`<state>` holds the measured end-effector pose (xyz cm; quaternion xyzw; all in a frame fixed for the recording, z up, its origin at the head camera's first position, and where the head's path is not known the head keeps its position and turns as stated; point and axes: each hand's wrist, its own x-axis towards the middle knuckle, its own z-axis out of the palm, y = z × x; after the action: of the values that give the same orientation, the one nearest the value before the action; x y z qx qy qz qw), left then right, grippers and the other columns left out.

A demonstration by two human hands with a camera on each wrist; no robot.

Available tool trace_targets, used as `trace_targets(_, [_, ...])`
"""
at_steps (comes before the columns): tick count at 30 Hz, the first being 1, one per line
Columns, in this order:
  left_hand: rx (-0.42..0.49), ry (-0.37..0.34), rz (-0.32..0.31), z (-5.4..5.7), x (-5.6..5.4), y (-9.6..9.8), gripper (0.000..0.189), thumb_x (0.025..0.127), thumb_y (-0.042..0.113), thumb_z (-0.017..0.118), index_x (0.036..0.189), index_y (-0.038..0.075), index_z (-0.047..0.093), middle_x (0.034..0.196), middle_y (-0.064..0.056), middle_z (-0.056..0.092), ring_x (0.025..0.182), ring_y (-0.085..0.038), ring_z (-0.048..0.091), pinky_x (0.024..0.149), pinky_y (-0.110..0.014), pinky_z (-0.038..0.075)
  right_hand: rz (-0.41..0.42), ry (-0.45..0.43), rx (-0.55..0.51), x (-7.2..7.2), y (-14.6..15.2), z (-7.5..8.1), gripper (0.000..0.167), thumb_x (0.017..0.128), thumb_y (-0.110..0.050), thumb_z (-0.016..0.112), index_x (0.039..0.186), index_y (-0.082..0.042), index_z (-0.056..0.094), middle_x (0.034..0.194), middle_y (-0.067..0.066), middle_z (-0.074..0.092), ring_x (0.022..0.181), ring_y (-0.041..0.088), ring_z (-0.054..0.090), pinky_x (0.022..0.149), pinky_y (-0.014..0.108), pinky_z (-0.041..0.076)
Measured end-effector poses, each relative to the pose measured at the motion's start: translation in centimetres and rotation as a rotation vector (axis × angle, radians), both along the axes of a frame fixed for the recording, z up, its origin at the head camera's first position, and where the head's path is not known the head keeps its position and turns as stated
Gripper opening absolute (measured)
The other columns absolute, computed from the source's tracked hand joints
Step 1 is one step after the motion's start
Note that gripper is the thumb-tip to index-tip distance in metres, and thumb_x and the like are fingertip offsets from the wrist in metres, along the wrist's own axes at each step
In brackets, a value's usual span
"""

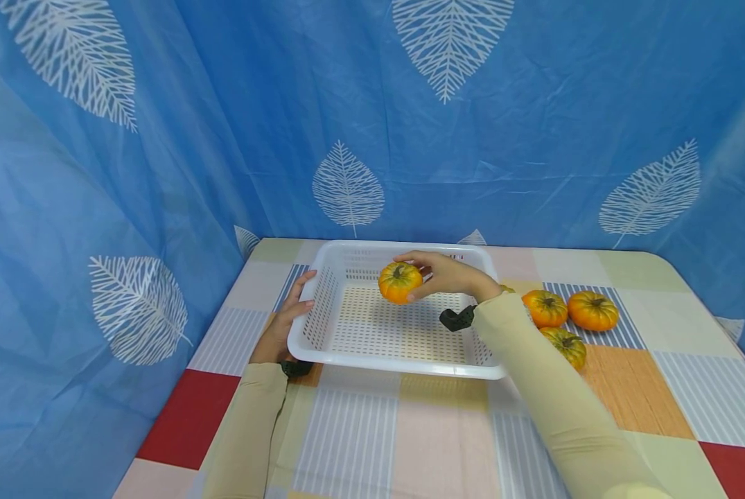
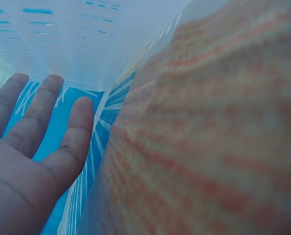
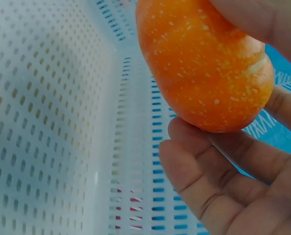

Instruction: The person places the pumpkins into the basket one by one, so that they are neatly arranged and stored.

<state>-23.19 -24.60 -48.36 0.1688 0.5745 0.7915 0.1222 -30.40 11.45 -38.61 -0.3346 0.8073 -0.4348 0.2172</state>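
Observation:
A small orange pumpkin (image 1: pixel 400 283) with a dark green stem is held above the white plastic basket (image 1: pixel 403 371) by my right hand (image 1: pixel 443 274). Thumb and fingers grip it from the right; in the right wrist view, the orange pumpkin (image 3: pixel 209 73) sits between the thumb and curled fingers (image 3: pixel 182 166). My left hand (image 1: pixel 285 319) is at the left side of the basket, fingertips right at its rim. The left wrist view shows the left hand (image 2: pixel 37 147) with fairly straight fingers beside the slotted basket wall (image 2: pixel 86 39).
Several more pumpkins lie on the table right of the basket, including a front one (image 1: pixel 565 346), a right one (image 1: pixel 593 310) and another (image 1: pixel 545 308). One is mostly hidden behind the right sleeve (image 1: pixel 547 388). A patchwork tablecloth (image 1: pixel 360 436) covers the table; a blue leaf-print curtain (image 1: pixel 272 104) hangs behind.

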Motion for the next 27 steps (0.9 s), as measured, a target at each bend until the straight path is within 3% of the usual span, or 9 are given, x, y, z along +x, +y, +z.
trace_targets(6, [-0.001,0.005,-0.007,0.0,0.0,0.0,0.059,0.105,0.013,0.040,0.157,0.039,0.034,0.155,-0.013,0.031,0.125,-0.025,0.046,0.098,-0.036,0.049,-0.013,-0.034,-0.026,-0.4,-1.2,-0.5,0.078,0.093,-0.003,0.081,0.161,0.003,0.043,0.156,0.027,0.050,0.131,0.044,0.057,0.109,0.052,0.051])
trace_targets(13, [-0.014,-0.014,0.003,0.0,0.1,0.0,0.059,0.105,0.016,0.040,0.159,0.039,0.031,0.155,-0.011,0.032,0.126,-0.026,0.046,0.098,-0.038,0.049,-0.039,-0.010,-0.042,-0.7,-2.7,-0.8,0.075,0.094,-0.006,0.080,0.160,0.002,0.044,0.156,0.028,0.050,0.129,0.045,0.057,0.108,0.051,0.052])
trace_targets(27, [-0.052,-0.019,0.025,0.3,0.3,0.1,0.062,0.105,0.017,0.040,0.162,0.034,0.025,0.160,-0.010,0.028,0.128,-0.027,0.043,0.101,-0.039,0.047,-0.039,-0.015,-0.015,-1.2,-5.0,-2.4,0.073,0.095,-0.003,0.079,0.159,0.005,0.044,0.160,0.027,0.047,0.140,0.045,0.051,0.114,0.049,0.048])
